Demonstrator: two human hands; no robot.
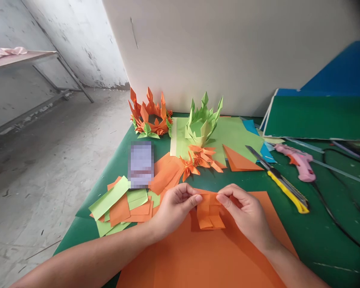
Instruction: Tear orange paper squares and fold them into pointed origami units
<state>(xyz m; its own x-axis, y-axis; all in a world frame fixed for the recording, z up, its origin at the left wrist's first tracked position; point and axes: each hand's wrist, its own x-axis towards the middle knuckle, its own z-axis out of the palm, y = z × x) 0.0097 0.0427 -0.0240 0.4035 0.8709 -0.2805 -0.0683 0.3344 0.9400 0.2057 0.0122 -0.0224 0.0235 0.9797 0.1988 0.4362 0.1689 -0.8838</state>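
Note:
A small creased piece of orange paper [211, 214] is pinched at its upper corners between both hands. My left hand [180, 206] grips the left corner with thumb and forefinger. On the opposite corner, my right hand [243, 210] is closed the same way. The paper shows crossing fold lines and hangs just above a large orange sheet [204, 260]; whether its lower edge touches the sheet I cannot tell. Left of my left hand lie loose orange and green paper pieces [120, 206]. Several folded orange paper flowers [199, 160] rest beyond my hands.
An orange paper crown [150, 116] and a green one [202, 124] stand at the back. A pixelated phone-shaped object [141, 164] lies left. To the right are a yellow utility knife [283, 186] with its blade out and a pink glue gun [298, 162] with a black cord.

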